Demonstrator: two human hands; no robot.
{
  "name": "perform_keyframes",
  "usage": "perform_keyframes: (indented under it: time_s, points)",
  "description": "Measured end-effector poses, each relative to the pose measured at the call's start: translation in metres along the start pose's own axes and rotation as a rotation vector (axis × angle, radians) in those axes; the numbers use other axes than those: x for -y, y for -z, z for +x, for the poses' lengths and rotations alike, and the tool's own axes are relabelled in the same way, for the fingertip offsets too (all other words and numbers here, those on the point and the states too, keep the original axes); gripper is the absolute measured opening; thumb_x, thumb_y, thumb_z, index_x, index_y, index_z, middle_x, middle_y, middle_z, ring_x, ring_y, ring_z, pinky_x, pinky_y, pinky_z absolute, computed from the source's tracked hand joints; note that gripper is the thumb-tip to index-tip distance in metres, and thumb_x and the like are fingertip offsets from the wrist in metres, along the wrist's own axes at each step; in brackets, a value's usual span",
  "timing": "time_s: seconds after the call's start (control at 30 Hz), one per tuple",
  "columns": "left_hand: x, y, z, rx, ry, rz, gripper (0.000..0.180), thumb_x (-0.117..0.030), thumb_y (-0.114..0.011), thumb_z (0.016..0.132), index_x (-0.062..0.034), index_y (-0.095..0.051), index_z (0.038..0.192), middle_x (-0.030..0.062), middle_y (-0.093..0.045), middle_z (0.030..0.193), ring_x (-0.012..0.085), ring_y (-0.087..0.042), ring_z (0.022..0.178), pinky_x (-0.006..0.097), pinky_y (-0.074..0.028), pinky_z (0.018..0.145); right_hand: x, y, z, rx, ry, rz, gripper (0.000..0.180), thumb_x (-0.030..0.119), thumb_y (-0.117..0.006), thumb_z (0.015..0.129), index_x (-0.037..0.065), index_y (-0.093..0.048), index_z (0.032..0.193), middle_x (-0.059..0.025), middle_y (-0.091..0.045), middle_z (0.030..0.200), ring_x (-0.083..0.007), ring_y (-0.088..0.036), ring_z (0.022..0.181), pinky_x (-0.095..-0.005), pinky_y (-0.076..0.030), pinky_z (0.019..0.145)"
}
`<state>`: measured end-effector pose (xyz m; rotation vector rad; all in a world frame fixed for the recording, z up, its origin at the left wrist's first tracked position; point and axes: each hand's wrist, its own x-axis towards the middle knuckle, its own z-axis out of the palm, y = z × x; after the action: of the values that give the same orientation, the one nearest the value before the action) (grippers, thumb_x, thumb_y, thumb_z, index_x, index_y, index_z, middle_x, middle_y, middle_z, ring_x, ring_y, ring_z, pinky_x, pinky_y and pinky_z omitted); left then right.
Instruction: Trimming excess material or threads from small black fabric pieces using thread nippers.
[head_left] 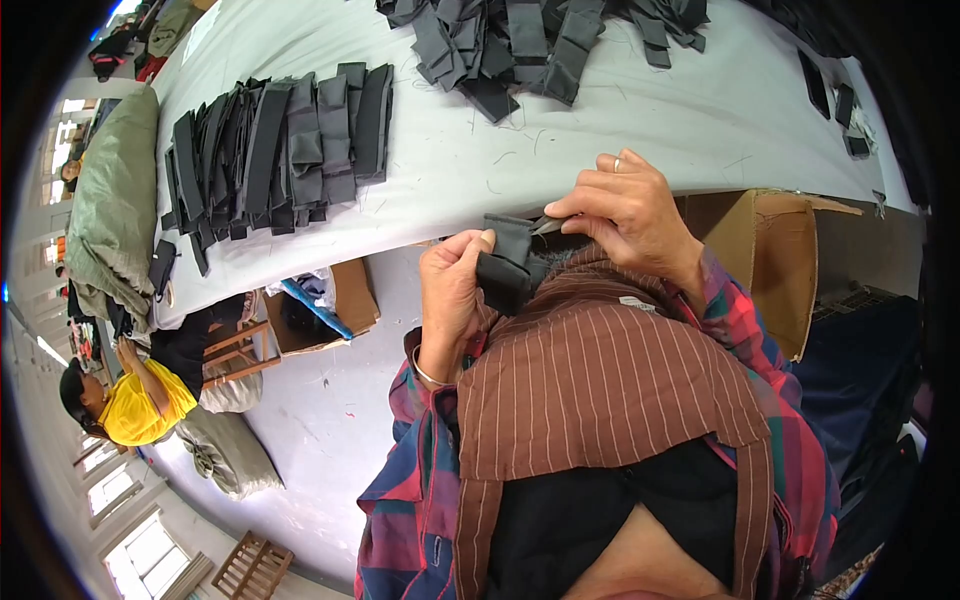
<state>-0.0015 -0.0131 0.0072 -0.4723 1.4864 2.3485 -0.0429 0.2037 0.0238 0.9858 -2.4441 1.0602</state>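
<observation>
In front of my chest, just off the near edge of the white-covered table (440, 150), my left hand (448, 285) pinches a folded dark grey fabric strip (512, 240) between thumb and fingers. My right hand (630, 208) is closed around a small pointed metal tool (545, 226), whose tip meets the strip's upper right edge. Most of that tool is hidden by the fingers, so its exact kind is unclear. On the table at left lies a row of similar dark strips (265, 150), laid side by side. A looser heap of strips (500, 45) is at the far middle.
An open cardboard box (785, 260) stands right of me, below the table edge. Another cardboard box (355, 295) sits under the table at left. A large grey-green sack (115, 190) leans at the table's left end, near a person in a yellow shirt (150, 405).
</observation>
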Motion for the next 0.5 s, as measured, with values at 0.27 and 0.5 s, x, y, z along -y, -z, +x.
perform_keyframes:
  time_s: [0.27,0.5]
  points:
    - [-0.0018,0.0012,0.0,0.035,0.002,-0.024,0.018,-0.009,-0.057,0.092,0.0009,-0.064,0.078,-0.0049,-0.055,0.067,0.0015,-0.044,0.056,0.019,-0.036,0.05,0.0011,-0.003,-0.0006,-0.008,-0.009,-0.017,0.014,0.016,-0.073,0.07,0.013,-0.067,0.083,0.0003,-0.053,0.063,-0.0198,-0.043,0.059,-0.0319,-0.028,0.057]
    - [0.0041,0.0068,0.0044,0.029,0.016,-0.055,0.018,-0.011,-0.058,0.092,-0.0003,-0.064,0.078,-0.0043,-0.056,0.067,0.0018,-0.046,0.057,0.019,-0.037,0.051,0.0045,-0.0087,-0.0026,-0.04,-0.049,-0.036,0.017,0.014,-0.074,0.069,0.013,-0.068,0.085,0.0,-0.052,0.063,-0.0201,-0.044,0.059,-0.0323,-0.03,0.057]
